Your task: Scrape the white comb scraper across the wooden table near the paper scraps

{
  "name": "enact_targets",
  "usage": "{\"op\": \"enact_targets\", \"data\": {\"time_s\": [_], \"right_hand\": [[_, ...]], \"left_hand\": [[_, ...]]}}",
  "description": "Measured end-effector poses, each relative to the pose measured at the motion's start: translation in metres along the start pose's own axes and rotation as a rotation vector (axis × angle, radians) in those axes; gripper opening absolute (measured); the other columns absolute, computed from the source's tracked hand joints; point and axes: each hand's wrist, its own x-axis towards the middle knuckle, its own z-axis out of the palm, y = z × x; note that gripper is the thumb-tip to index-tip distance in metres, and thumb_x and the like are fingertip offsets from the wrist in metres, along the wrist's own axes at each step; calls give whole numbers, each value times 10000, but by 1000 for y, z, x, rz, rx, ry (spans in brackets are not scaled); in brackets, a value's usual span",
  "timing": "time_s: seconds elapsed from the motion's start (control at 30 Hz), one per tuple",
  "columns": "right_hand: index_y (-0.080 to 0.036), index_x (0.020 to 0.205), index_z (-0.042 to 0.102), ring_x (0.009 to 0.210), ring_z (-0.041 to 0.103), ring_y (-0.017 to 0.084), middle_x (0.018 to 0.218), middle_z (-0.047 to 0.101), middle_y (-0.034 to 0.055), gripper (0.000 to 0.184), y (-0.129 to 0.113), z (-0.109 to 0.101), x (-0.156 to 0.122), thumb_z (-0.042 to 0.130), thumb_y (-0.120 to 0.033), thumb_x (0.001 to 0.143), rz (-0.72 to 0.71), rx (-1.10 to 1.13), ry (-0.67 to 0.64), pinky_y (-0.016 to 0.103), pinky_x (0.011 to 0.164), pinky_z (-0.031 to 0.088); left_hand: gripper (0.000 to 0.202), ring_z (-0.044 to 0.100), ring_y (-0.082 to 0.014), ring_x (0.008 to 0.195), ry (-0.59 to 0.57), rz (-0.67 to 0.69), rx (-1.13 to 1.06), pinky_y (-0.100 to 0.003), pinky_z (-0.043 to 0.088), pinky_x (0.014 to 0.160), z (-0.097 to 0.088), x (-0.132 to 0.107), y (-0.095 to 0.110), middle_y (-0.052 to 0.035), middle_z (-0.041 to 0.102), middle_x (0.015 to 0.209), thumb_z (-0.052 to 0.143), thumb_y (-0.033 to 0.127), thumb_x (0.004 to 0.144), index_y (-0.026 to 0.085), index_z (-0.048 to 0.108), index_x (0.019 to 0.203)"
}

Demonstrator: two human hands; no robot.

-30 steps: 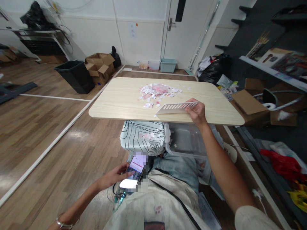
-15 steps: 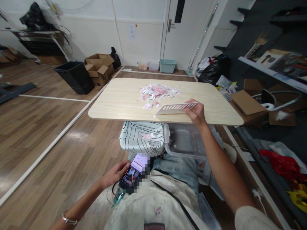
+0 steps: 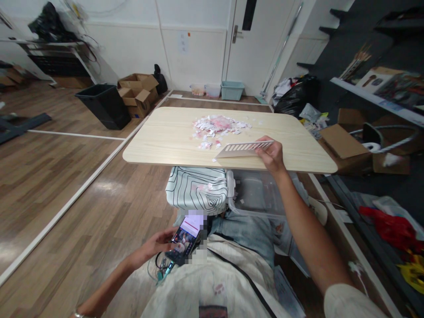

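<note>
White and slotted, a panel is pinched in the right hand at the wearer's one o'clock, near paper scraps at twelve. The left hand touches a phone at eleven, its grip unclear; the wall notice bears illegible characters.

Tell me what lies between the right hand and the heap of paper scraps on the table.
In the head view, the slotted panel held by the right hand comes first, then a bare strip of table up to the heap of paper scraps.
</note>
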Motion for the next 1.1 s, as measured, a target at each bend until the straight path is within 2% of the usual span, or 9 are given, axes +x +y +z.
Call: {"op": "enact_targets", "data": {"time_s": [0.13, 0.33, 0.47, 0.57, 0.7, 0.8, 0.93, 1.1], "right_hand": [[-231, 794, 668, 743, 633, 217, 779, 700, 39, 158, 0, 0, 0, 767, -323, 712, -1, -1, 3, 377, 741, 544], [-233, 780, 666, 745, 636, 220, 780, 709, 39, 147, -2, 1, 0, 755, -312, 693, 3, 0, 8, 371, 716, 545], [-242, 779, 666, 753, 638, 230, 777, 707, 40, 155, -3, 1, 0, 758, -328, 690, 17, -10, 8, 380, 721, 547], [-247, 778, 660, 774, 642, 245, 785, 713, 45, 180, -3, 1, 0, 764, -367, 693, 30, -22, 7, 402, 744, 552], [-246, 786, 658, 768, 639, 243, 779, 704, 43, 203, -3, 0, -1, 778, -383, 697, 35, -16, -4, 410, 762, 554], [-243, 793, 668, 761, 639, 234, 779, 701, 39, 187, -3, 0, -1, 775, -370, 706, 28, -4, -2, 403, 763, 549], [-237, 785, 674, 743, 638, 221, 760, 688, 33, 170, -3, 0, -1, 775, -348, 705, 12, 20, -2, 381, 746, 540], [-241, 782, 665, 736, 630, 220, 758, 696, 33, 200, -3, 0, -1, 781, -387, 707, 34, 7, -5, 383, 743, 545]], "left_hand": [[902, 531, -409, 1428, -100, 14, 29, -523, 410, 1191, -20, -2, -18, -141, 657, 1493, 958, 397, 702, 239, 583, 1507], [983, 500, -422, 1451, -137, -9, 79, -551, 368, 1212, -33, 0, -31, -173, 631, 1513, 966, 373, 697, 239, 514, 1559], [848, 524, -406, 1429, -132, 5, 20, -536, 408, 1177, -35, 2, -31, -163, 621, 1531, 921, 369, 755, 257, 568, 1518], [735, 577, -385, 1365, -107, 4, 27, -502, 450, 1127, -30, 2, -21, -149, 665, 1473, 897, 360, 783, 250, 623, 1457], [485, 655, -324, 1203, -68, 34, 72, -430, 487, 1042, -15, 4, -1, -119, 739, 1290, 859, 351, 840, 216, 710, 1282], [319, 674, -281, 1096, -48, 55, 64, -399, 497, 992, -3, 9, 8, -87, 752, 1139, 837, 352, 872, 196, 714, 1121], [338, 670, -257, 1058, -23, 60, 20, -378, 504, 969, 2, 15, 7, -66, 734, 1097, 861, 353, 853, 195, 684, 1095], [384, 655, -296, 1154, -29, 70, 25, -400, 492, 1020, 5, 15, 9, -91, 730, 1170, 867, 381, 844, 194, 686, 1127]]}}
